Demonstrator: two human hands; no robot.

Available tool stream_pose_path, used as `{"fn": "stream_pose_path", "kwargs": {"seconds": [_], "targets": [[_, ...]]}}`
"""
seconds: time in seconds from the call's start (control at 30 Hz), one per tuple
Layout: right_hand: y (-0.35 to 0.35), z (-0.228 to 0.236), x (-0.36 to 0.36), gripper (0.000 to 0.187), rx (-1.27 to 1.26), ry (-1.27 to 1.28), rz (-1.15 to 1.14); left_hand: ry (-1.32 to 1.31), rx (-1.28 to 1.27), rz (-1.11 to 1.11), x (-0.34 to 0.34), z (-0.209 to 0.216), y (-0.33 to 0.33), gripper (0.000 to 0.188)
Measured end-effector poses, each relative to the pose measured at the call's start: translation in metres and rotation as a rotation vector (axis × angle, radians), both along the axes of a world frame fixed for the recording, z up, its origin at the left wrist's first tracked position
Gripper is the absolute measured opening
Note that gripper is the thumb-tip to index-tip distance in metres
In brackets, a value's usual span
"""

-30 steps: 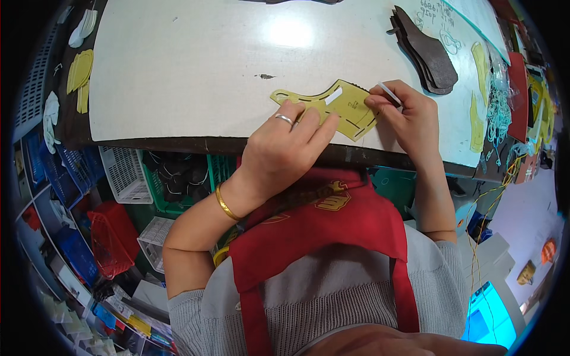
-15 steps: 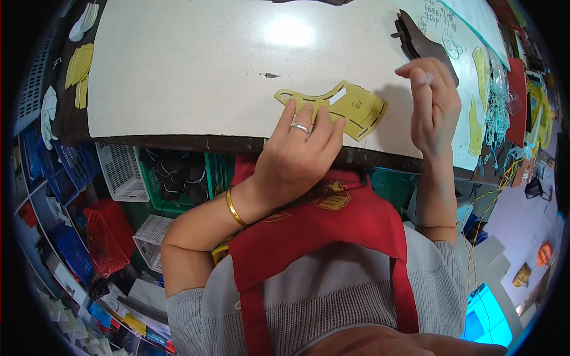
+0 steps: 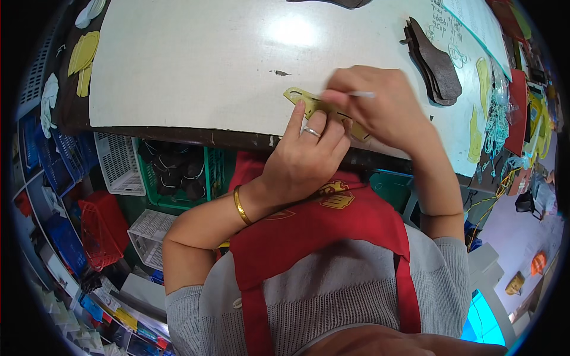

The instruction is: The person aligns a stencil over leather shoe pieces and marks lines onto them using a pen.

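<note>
A yellow pattern template [image 3: 301, 95] with slots along its edges lies at the table's front edge, partly hidden by both hands. My left hand [image 3: 310, 151], with a ring and a gold bangle on that arm, presses its fingertips on the template, the index finger stretched out and the others a little bent. Above the template's middle, my right hand [image 3: 380, 101] is closed round a slim pale pen [image 3: 362, 94]. That hand is blurred by motion; whether the tip touches the template is hidden. A stack of dark brown leather pieces [image 3: 436, 68] rests farther right.
The white table top [image 3: 190, 65] has a dark front edge. Yellow templates [image 3: 86, 53] lie at the far left, more templates [image 3: 482, 83] and teal cord [image 3: 497, 121] at the right. Below stand a green crate [image 3: 178, 172] of dark bundles, white baskets [image 3: 122, 166] and a red basket [image 3: 101, 228].
My right hand has come left from beside the brown stack to over the template, now covering its right part. My left hand stays on the template, its index finger spread farther from the others.
</note>
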State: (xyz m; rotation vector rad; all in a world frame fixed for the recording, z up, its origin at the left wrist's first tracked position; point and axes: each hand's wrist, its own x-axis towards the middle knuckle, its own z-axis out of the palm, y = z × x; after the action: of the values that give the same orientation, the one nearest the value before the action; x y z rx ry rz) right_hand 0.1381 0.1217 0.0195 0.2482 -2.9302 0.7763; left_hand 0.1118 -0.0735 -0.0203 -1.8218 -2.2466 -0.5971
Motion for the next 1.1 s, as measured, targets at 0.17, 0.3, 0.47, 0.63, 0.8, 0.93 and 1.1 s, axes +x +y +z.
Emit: {"fn": "stream_pose_path", "kwargs": {"seconds": [0.17, 0.3, 0.47, 0.63, 0.8, 0.93, 1.1], "targets": [[0.029, 0.012, 0.019, 0.017, 0.213, 0.196, -0.188, -0.002, -0.061, 0.008, -0.001, 0.0, 0.0, 0.035], [0.006, -0.002, 0.042, 0.02, -0.232, 0.115, -0.142, -0.023, -0.029, -0.004, -0.001, -0.001, 0.001, 0.034], [0.011, 0.004, 0.066, 0.015, 0.033, 0.111, -0.084, -0.008, -0.067, -0.012, -0.001, 0.002, 0.0, 0.033], [0.026, 0.002, 0.088, 0.018, -0.407, 0.177, -0.488, 0.026, -0.128, -0.004, -0.002, 0.009, 0.008, 0.035], [0.019, -0.009, 0.09, 0.018, 0.02, 0.165, -0.544, 0.09, -0.091, 0.009, -0.003, 0.009, 0.017, 0.04], [-0.033, -0.015, 0.101, 0.01, 0.047, 0.233, -0.323, 0.057, -0.092, 0.04, -0.001, 0.01, 0.016, 0.041], [0.009, -0.01, 0.1, 0.016, -0.178, 0.22, -0.637, 0.083, -0.067, 0.025, 0.001, 0.009, 0.012, 0.041]]}}
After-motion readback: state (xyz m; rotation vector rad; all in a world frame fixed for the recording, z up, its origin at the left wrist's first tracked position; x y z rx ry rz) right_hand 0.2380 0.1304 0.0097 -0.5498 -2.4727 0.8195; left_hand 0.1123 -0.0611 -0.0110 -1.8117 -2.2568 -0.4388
